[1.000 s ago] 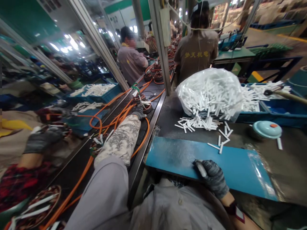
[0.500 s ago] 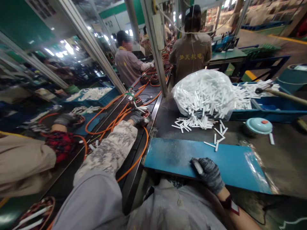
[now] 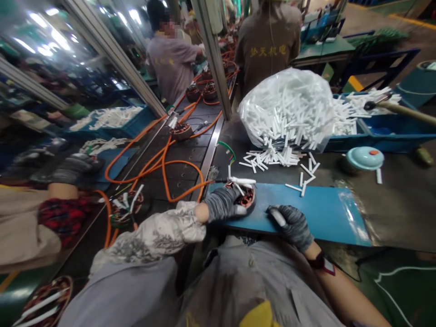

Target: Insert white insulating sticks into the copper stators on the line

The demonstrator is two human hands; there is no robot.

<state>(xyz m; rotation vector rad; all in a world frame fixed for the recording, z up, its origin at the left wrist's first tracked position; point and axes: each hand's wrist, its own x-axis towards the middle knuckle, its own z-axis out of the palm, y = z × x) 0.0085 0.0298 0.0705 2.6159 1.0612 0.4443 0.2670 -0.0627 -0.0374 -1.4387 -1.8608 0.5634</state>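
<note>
My left hand, in a grey knitted glove, grips a round motor stator with copper windings at the left end of a blue mat. White sleeves and a green wire stick up from the stator, and an orange cable runs from it over the conveyor. My right hand, gloved too, is closed over the mat's near edge, to the right of the stator and apart from it. The thumb lies along the curled fingers; whatever may be inside them is hidden.
Behind the mat, a clear bag spills white tubes onto the bench, beside blue bins and a pale blue lidded pot. More stators sit on the conveyor. A co-worker's gloved hand is at the left.
My left hand has brought the stator from the conveyor onto the blue mat, drawing its orange cable along. My right hand stays closed at about the same spot on the mat.
</note>
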